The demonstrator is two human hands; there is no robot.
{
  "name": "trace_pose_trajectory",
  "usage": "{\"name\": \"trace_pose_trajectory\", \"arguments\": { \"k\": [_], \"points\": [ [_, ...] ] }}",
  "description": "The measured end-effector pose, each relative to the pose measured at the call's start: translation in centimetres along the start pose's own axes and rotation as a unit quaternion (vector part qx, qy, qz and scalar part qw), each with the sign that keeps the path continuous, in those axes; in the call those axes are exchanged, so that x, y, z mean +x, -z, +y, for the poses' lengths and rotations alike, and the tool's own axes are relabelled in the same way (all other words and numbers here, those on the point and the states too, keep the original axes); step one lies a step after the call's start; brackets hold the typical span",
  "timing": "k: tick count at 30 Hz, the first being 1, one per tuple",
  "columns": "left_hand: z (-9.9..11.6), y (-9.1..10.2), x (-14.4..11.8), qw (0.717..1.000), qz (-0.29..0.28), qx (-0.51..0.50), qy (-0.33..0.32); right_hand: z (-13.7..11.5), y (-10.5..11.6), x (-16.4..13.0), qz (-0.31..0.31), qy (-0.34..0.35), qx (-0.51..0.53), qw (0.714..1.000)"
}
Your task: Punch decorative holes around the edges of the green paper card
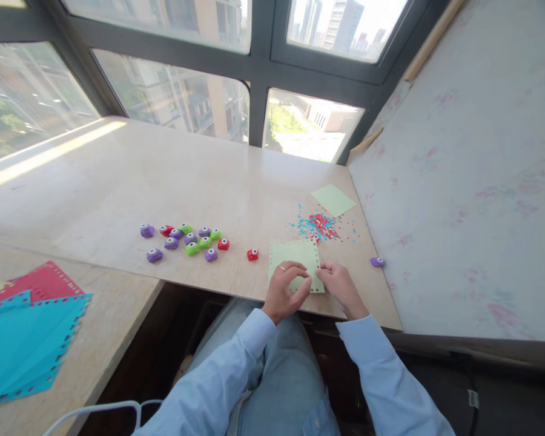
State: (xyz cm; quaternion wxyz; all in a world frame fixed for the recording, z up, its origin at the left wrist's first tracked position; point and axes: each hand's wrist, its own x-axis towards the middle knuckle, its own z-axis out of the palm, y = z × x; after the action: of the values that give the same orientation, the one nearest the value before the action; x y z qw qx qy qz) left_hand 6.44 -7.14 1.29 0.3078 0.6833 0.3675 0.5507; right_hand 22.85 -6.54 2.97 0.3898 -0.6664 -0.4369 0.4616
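Note:
A pale green sheet of paper (293, 253) lies near the table's front edge, with punched holes along its left and right edges. My left hand (287, 290) rests over its lower part, fingers curved and thumb apart from them, with nothing visible between. At the sheet's right edge, my right hand (341, 286) is closed, pinching the paper between thumb and finger. Touching or just beyond the sheet's top right corner is a small red hole punch (315, 238), partly hidden among red and blue paper bits (322, 225).
Several purple, green and red craft punches (191, 238) stand to the left, and a red punch (253, 254) nearer the sheet. A purple punch (377, 261) sits by the right wall. Another green sheet (334, 200) lies behind. Punched blue paper (31, 345) and red paper (57, 281) lie far left.

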Motion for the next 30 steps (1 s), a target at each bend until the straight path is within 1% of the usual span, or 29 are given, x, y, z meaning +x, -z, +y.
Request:
{"name": "trace_pose_trajectory", "arguments": {
  "k": [1, 3, 4, 5, 7, 9, 11, 12, 13, 15, 21, 26, 30],
  "points": [
    [0.0, 0.7, 0.1, 1.000, 0.022, 0.006, -0.011, 0.1, 0.0, 0.1, 0.005, 0.005, 0.012, 1.000],
    [-0.5, 2.7, 0.6, 0.995, 0.076, 0.056, -0.021, 0.3, -0.2, 0.4, 0.015, 0.013, 0.033, 0.999],
    [-0.9, 3.9, 1.0, 0.990, 0.099, 0.097, -0.015, 0.4, -0.4, 0.5, 0.016, 0.016, 0.041, 0.999],
    [-1.6, 5.2, 1.3, 0.984, 0.109, 0.143, 0.004, 0.4, -0.6, 0.7, 0.014, 0.018, 0.048, 0.999],
    [-3.3, 7.9, 2.0, 0.970, 0.082, 0.226, 0.038, 0.5, -1.2, 1.1, 0.006, 0.023, 0.060, 0.998],
    [-5.0, 10.2, 2.5, 0.962, 0.022, 0.265, 0.060, 0.7, -1.8, 1.7, 0.002, 0.028, 0.065, 0.997],
    [-6.4, 11.7, 2.6, 0.960, -0.054, 0.268, 0.066, 0.8, -2.4, 2.4, 0.005, 0.036, 0.058, 0.998],
    [-6.9, 12.1, 2.6, 0.958, -0.079, 0.267, 0.066, 0.9, -2.7, 2.7, 0.007, 0.042, 0.050, 0.998],
    [-7.1, 12.3, 2.6, 0.957, -0.097, 0.266, 0.065, 0.9, -2.9, 3.0, 0.010, 0.048, 0.039, 0.998],
    [-7.3, 12.4, 2.5, 0.954, -0.109, 0.273, 0.064, 0.9, -3.2, 3.5, 0.010, 0.058, 0.018, 0.998],
    [-6.9, 12.1, 2.4, 0.953, -0.113, 0.273, 0.060, 0.4, -3.6, 4.1, -0.006, 0.077, 0.000, 0.997],
    [-6.8, 12.2, 2.3, 0.959, -0.104, 0.260, 0.049, 0.4, -3.8, 4.3, -0.005, 0.079, -0.004, 0.997],
    [-6.4, 12.1, 2.4, 0.962, -0.096, 0.250, 0.053, 0.5, -3.9, 4.0, -0.010, 0.081, 0.005, 0.997]
  ]
}}
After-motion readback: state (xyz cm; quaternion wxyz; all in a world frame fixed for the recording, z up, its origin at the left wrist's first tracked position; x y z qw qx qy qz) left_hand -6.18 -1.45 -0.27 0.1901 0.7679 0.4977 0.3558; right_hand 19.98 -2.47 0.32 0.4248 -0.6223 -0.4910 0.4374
